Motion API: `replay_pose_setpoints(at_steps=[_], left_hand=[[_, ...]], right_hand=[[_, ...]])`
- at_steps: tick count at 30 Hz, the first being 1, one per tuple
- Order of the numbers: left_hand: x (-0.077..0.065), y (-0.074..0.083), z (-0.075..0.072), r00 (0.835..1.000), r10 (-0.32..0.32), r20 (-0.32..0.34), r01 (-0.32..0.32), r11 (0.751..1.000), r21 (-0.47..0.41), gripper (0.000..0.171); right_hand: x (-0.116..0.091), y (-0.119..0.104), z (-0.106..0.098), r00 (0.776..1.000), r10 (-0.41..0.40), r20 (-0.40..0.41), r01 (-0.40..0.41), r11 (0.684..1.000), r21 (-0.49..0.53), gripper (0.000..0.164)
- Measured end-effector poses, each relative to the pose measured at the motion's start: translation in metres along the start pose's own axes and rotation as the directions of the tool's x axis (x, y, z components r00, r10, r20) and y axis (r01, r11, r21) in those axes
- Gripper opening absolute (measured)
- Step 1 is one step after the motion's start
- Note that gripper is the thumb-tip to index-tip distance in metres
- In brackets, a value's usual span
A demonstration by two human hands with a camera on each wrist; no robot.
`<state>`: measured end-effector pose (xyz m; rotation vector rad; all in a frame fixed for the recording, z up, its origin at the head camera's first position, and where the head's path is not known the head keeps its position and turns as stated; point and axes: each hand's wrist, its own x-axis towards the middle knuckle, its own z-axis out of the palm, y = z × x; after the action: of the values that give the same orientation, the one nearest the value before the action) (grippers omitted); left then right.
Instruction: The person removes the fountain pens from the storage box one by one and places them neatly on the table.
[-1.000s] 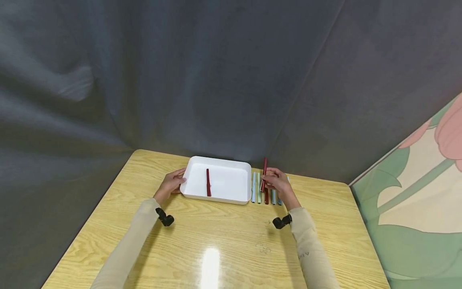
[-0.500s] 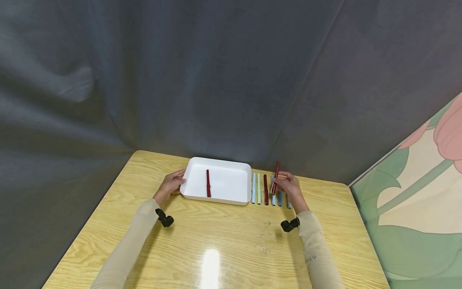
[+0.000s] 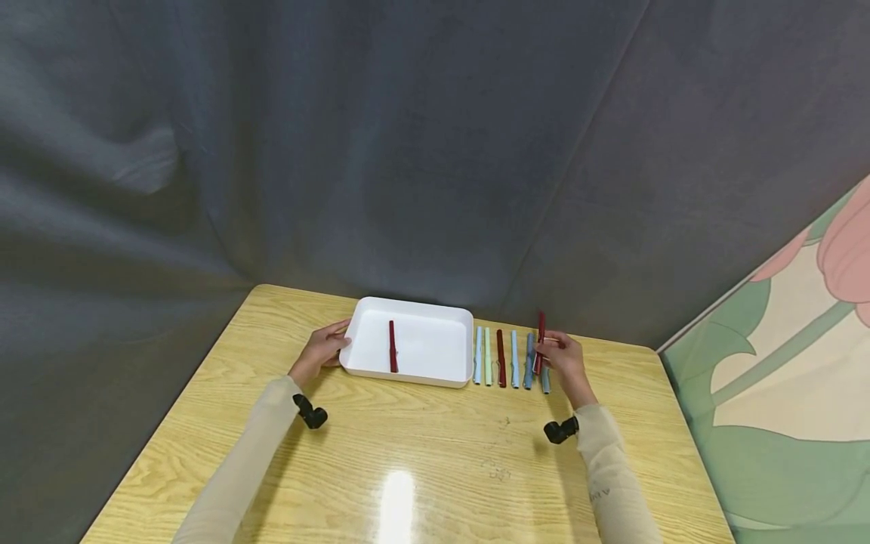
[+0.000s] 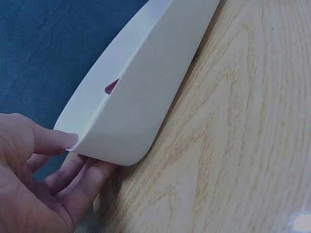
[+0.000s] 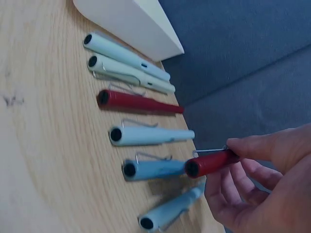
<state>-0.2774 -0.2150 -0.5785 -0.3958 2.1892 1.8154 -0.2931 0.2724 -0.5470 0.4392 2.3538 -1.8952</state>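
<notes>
My left hand [image 3: 318, 352] grips the left end of a white tray [image 3: 431, 347], thumb over the rim and fingers against the outer wall in the left wrist view. One dark red pen [image 3: 393, 349] lies inside the tray. With thumb and fingers, my right hand [image 5: 262, 179] pinches another red pen [image 5: 214, 163] by its clip end, above the row of pens on the table. Below it lie a blue pen [image 5: 154, 169] and a tilted pale blue pen [image 5: 170, 209]. The row also has a red pen [image 5: 138, 103] and a light blue pen [image 5: 150, 135].
Beside the tray's right wall lie a pale blue pen [image 5: 124, 54] and a pale green pen [image 5: 129, 75]. A wooden table [image 3: 408, 431] bears everything. Grey cloth [image 3: 421, 151] hangs along its back edge; a flower-patterned panel [image 3: 782, 378] stands at right.
My right hand has moved right along the row with the red pen, uncovering the pens to its left. The left hand and tray have stayed in place.
</notes>
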Motion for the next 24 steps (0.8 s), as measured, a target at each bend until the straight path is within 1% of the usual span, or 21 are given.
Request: replay_pose_setpoints(at_steps=[4, 10, 15, 19, 24], left_hand=[[-0.001, 0.0, 0.0, 1.0, 0.003, 0.002, -0.003, 1.0, 0.003, 0.057], [0.001, -0.002, 0.0, 1.0, 0.005, -0.005, -0.005, 1.0, -0.002, 0.057], [0.003, -0.004, 0.001, 1.0, 0.004, -0.013, -0.004, 1.0, -0.006, 0.057], [0.003, -0.004, 0.001, 1.0, -0.001, -0.018, 0.001, 1.0, 0.013, 0.057], [0.002, -0.004, 0.001, 1.0, -0.005, -0.021, 0.005, 1.0, 0.015, 0.057]], right_hand=[[0.001, 0.004, -0.008, 0.999, 0.007, -0.033, -0.006, 1.0, 0.009, 0.044], [0.002, 0.01, -0.019, 0.997, 0.029, -0.071, -0.03, 1.0, -0.004, 0.04], [0.001, 0.016, -0.027, 0.996, 0.041, -0.079, -0.042, 0.999, -0.011, 0.041], [0.001, 0.022, -0.032, 0.994, 0.057, -0.095, -0.058, 0.998, -0.011, 0.043], [0.0, 0.027, -0.035, 0.992, 0.074, -0.106, -0.077, 0.997, -0.021, 0.04]])
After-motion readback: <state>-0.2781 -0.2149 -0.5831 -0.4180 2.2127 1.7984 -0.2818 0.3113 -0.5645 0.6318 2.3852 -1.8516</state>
